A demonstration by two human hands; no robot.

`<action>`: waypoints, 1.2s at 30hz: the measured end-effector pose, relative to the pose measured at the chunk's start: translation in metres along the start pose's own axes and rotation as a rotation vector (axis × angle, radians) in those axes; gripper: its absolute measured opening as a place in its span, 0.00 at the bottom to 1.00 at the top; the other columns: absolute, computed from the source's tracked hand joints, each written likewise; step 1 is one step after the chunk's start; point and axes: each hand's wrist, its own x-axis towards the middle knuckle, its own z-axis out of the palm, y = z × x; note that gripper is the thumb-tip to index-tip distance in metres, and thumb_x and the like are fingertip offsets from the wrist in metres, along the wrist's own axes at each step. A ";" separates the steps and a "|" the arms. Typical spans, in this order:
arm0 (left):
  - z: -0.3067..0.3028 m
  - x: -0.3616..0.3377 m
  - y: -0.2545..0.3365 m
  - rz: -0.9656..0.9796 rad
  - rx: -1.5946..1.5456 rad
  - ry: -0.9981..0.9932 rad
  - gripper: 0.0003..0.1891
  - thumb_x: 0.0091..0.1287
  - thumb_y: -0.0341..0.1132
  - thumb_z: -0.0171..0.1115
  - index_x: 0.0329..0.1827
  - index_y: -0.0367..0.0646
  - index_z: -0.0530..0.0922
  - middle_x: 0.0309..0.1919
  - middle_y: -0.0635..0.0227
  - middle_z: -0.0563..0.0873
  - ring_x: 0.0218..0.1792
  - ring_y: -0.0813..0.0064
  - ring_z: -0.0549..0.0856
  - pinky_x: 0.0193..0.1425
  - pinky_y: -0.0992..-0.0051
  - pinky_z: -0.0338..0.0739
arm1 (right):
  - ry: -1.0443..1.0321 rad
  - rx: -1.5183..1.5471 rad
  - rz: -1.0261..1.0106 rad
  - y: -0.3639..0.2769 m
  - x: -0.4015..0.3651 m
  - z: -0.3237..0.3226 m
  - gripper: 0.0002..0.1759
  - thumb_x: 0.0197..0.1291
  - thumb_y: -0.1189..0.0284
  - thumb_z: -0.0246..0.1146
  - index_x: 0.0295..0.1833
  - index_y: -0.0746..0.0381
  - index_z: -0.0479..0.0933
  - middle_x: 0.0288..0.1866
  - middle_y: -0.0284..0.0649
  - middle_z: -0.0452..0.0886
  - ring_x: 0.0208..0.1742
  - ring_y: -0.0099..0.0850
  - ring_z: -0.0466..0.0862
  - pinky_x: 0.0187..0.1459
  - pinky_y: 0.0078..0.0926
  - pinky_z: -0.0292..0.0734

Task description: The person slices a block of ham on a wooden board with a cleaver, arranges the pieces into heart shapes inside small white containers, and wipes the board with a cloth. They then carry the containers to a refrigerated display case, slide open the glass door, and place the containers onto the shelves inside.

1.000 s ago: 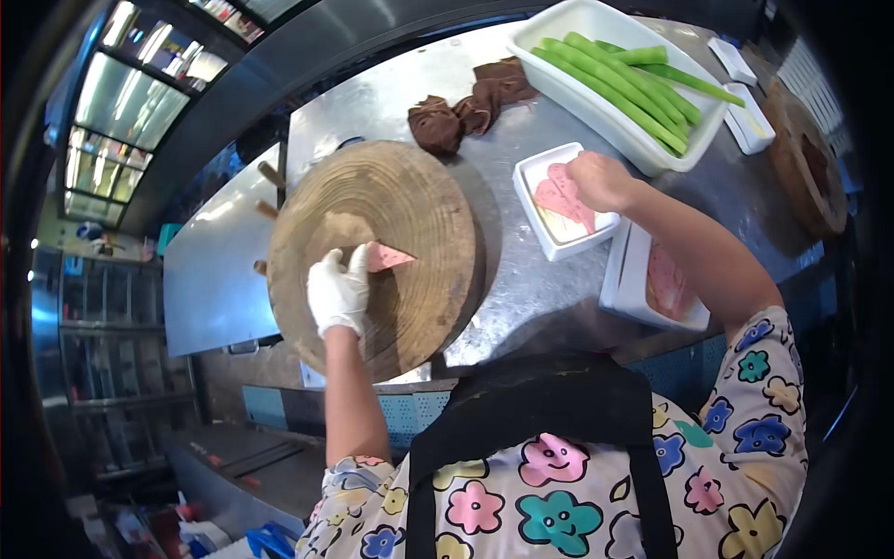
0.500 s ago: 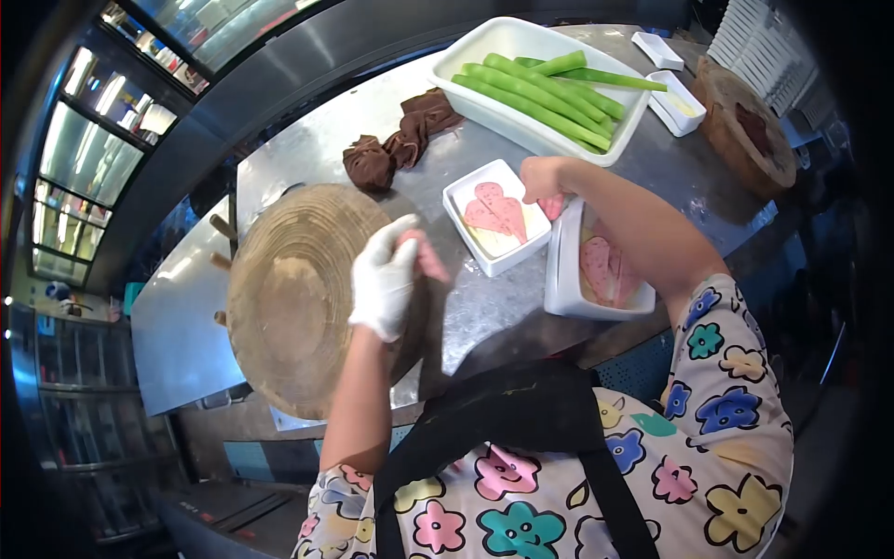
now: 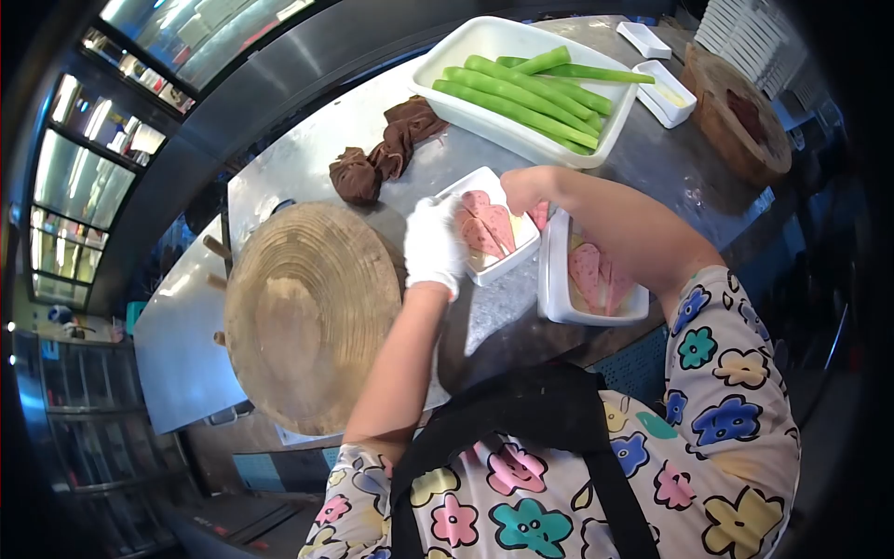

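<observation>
My left hand (image 3: 435, 244), in a white glove, is at the left side of a small white dish (image 3: 510, 264). Its fingers are closed at the edge of a pink, speckled ham slice (image 3: 481, 240) there; their tips are partly hidden. Several ham slices fan out in that dish. Bare and curled, my right hand (image 3: 527, 190) is over the dish's right rim, with pink ham (image 3: 539, 215) showing below its fingers. Under my right forearm stands a deeper white container (image 3: 596, 318) with more ham slices (image 3: 587, 272) in it.
A round wooden chopping block (image 3: 312, 317) stands at left. Behind the dish lie a crumpled brown cloth (image 3: 372, 168) and a white tray (image 3: 438, 56) of green stalks (image 3: 535, 93). Small white dishes (image 3: 644, 40) and another wooden block (image 3: 736, 112) are at back right.
My left hand has moved right, from beside the chopping block to the small dish, bringing a ham slice there. My right hand stays by the dish's right rim.
</observation>
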 end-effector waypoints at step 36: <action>0.014 0.059 -0.059 0.785 0.146 -0.398 0.23 0.52 0.27 0.71 0.54 0.52 0.83 0.48 0.61 0.86 0.51 0.54 0.83 0.55 0.64 0.79 | 0.015 0.023 0.036 0.002 0.000 0.000 0.11 0.52 0.81 0.61 0.37 0.79 0.80 0.31 0.55 0.86 0.28 0.42 0.89 0.25 0.35 0.83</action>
